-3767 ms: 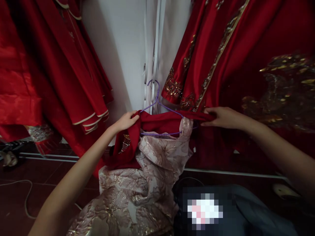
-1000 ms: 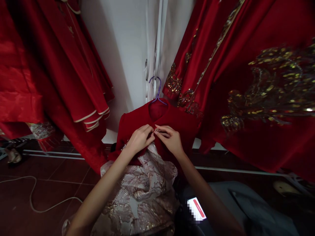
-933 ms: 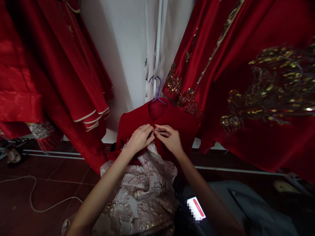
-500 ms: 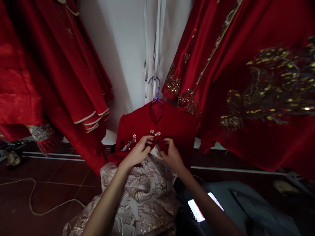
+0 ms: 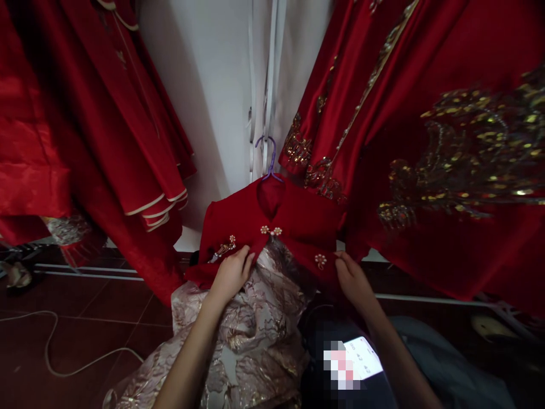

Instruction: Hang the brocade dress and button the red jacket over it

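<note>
A red jacket (image 5: 238, 213) with pearl flower clasps hangs from a purple hanger (image 5: 272, 159) in front of me. Over its lower front, my left hand (image 5: 233, 272) pinches the jacket's edge, left of the centre opening. My right hand (image 5: 351, 277) grips the same jacket farther out, at its right side, beside a flower brooch (image 5: 321, 261). A beaded ornament (image 5: 223, 249) sits on the left panel. Below the jacket, a pale pink and gold brocade skirt (image 5: 247, 346) spreads downward, showing through the parted front.
Red garments with cream trim (image 5: 140, 142) hang at left; red gowns with gold sequins (image 5: 481, 153) hang at right. A lit phone (image 5: 361, 358) lies under my right forearm. A white cable (image 5: 55, 341) crosses the tiled floor, and a shoe (image 5: 17, 275) stands at far left.
My right hand has moved outward to the right, drawing the jacket's right panel aside and exposing a flower brooch. My left hand has shifted slightly left and down. The phone shows more.
</note>
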A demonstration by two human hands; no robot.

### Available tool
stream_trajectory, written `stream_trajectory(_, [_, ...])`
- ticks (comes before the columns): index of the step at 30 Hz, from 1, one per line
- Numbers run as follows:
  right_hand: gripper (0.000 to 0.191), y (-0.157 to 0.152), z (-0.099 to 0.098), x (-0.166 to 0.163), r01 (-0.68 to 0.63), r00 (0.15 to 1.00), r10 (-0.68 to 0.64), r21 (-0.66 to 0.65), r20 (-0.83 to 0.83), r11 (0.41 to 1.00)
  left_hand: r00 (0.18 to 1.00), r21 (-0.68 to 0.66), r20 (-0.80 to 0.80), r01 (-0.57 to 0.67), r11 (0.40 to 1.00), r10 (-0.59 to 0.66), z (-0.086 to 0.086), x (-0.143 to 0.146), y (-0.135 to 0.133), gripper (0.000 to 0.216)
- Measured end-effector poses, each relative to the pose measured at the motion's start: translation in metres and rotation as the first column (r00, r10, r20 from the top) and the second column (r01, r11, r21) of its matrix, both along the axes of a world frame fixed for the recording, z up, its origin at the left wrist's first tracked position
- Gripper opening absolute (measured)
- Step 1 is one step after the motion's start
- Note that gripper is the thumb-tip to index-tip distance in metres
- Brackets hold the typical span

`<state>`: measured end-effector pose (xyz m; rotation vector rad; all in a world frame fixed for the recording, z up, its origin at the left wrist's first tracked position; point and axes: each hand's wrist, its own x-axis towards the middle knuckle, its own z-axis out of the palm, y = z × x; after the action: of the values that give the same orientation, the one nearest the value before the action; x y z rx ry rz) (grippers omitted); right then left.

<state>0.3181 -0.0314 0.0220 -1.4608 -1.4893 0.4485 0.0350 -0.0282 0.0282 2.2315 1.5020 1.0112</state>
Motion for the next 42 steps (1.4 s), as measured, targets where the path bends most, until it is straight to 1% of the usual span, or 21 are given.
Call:
stream_trajectory(2, [0.013, -0.003, 0.015, 0.000, -0.014, 0.999, 0.013, -0.021, -0.047, 1.000, 0.984, -0.016, 0.168, 0.058, 0.998, -0.054, 0.012, 0.003, -0.008, 0.014])
stream_trajectory(5, [0.013, -0.009, 0.031, -0.002, -0.050, 0.983, 0.037, -0.067, -0.178, 0.996, 0.912, -0.034, 0.382, 0.175, 0.984, -0.149, 0.026, 0.017, -0.017, 0.018])
stream_trajectory(6, [0.014, -0.010, 0.035, -0.004, -0.061, 0.973, 0.042, -0.076, -0.229, 0.995, 0.879, -0.070, 0.435, 0.251, 0.965, -0.197, 0.026, 0.024, -0.016, 0.021])
stream_trajectory(8, [0.015, -0.014, 0.041, -0.010, -0.074, 0.950, 0.049, -0.069, -0.310, 0.995, 0.794, -0.181, 0.551, 0.414, 0.892, -0.257, 0.019, 0.040, -0.006, 0.030])
stream_trajectory(9, [0.015, -0.016, 0.044, -0.015, -0.090, 0.942, 0.064, -0.065, -0.329, 0.994, 0.747, -0.238, 0.621, 0.469, 0.851, -0.238, 0.013, 0.048, 0.003, 0.036])
stream_trajectory(10, [0.013, -0.018, 0.047, -0.020, -0.109, 0.940, 0.083, -0.063, -0.331, 0.992, 0.697, -0.289, 0.697, 0.490, 0.822, -0.170, 0.004, 0.055, 0.014, 0.041])
stream_trajectory(11, [0.012, -0.020, 0.049, -0.027, -0.132, 0.941, 0.104, -0.065, -0.321, 0.989, 0.641, -0.319, 0.766, 0.448, 0.835, -0.051, -0.004, 0.061, 0.024, 0.044])
stream_trajectory(12, [0.012, -0.022, 0.051, -0.035, -0.155, 0.944, 0.128, -0.067, -0.304, 0.986, 0.566, -0.320, 0.822, 0.362, 0.876, 0.066, -0.012, 0.064, 0.034, 0.045])
stream_trajectory(13, [0.012, -0.023, 0.050, -0.044, -0.180, 0.946, 0.155, -0.064, -0.285, 0.982, 0.478, -0.314, 0.869, 0.331, 0.890, 0.128, -0.019, 0.066, 0.042, 0.046])
stream_trajectory(15, [0.011, -0.024, 0.045, -0.062, -0.242, 0.945, 0.229, -0.028, -0.234, 0.970, 0.326, -0.291, 0.931, 0.383, 0.877, 0.166, -0.028, 0.060, 0.050, 0.051])
stream_trajectory(17, [0.010, -0.021, 0.032, -0.076, -0.374, 0.922, 0.371, -0.006, -0.112, 0.927, 0.240, -0.256, 0.959, 0.525, 0.812, 0.148, -0.031, 0.047, 0.049, 0.059])
stream_trajectory(19, [0.014, -0.016, 0.013, -0.083, -0.520, 0.848, 0.526, -0.082, 0.068, 0.850, 0.191, -0.231, 0.971, 0.590, 0.774, 0.144, -0.030, 0.032, 0.042, 0.062])
stream_trajectory(21, [0.015, -0.011, -0.006, -0.085, -0.576, 0.764, 0.608, -0.199, 0.214, 0.793, 0.138, -0.198, 0.980, 0.578, 0.792, 0.144, -0.030, 0.021, 0.036, 0.056])
stream_trajectory(22, [0.015, -0.009, -0.015, -0.084, -0.571, 0.743, 0.617, -0.236, 0.260, 0.787, 0.110, -0.178, 0.984, 0.567, 0.804, 0.139, -0.030, 0.019, 0.034, 0.049])
stream_trajectory(24, [0.013, -0.005, -0.026, -0.083, -0.550, 0.732, 0.607, -0.257, 0.309, 0.794, 0.087, -0.150, 0.989, 0.566, 0.811, 0.122, -0.032, 0.019, 0.032, 0.035])
stream_trajectory(27, [0.011, 0.000, -0.028, -0.083, -0.558, 0.742, 0.604, -0.231, 0.290, 0.797, 0.155, -0.175, 0.982, 0.559, 0.810, 0.105, -0.035, 0.026, 0.030, 0.024])
stream_trajectory(30, [0.013, 0.001, -0.019, -0.089, -0.506, 0.830, 0.525, -0.142, 0.188, 0.851, 0.245, -0.210, 0.967, 0.595, 0.776, 0.073, -0.038, 0.029, 0.027, 0.027])
stream_trajectory(33, [0.020, -0.003, -0.008, -0.100, -0.413, 0.907, 0.416, -0.065, 0.056, 0.909, 0.254, -0.211, 0.966, 0.650, 0.730, 0.053, -0.038, 0.025, 0.025, 0.027])
stream_trajectory(38, [0.046, -0.018, -0.005, -0.126, -0.375, 0.916, 0.366, -0.027, -0.162, 0.927, 0.182, -0.189, 0.978, 0.577, 0.795, 0.101, -0.038, 0.020, 0.025, 0.027])
stream_trajectory(40, [0.050, -0.019, -0.010, -0.134, -0.346, 0.920, 0.334, -0.027, -0.203, 0.938, 0.199, -0.208, 0.973, 0.543, 0.813, 0.116, -0.040, 0.021, 0.026, 0.028])
stream_trajectory(42, [0.046, -0.017, -0.014, -0.138, -0.316, 0.926, 0.301, -0.034, -0.227, 0.948, 0.233, -0.231, 0.964, 0.491, 0.840, 0.128, -0.043, 0.024, 0.028, 0.030])
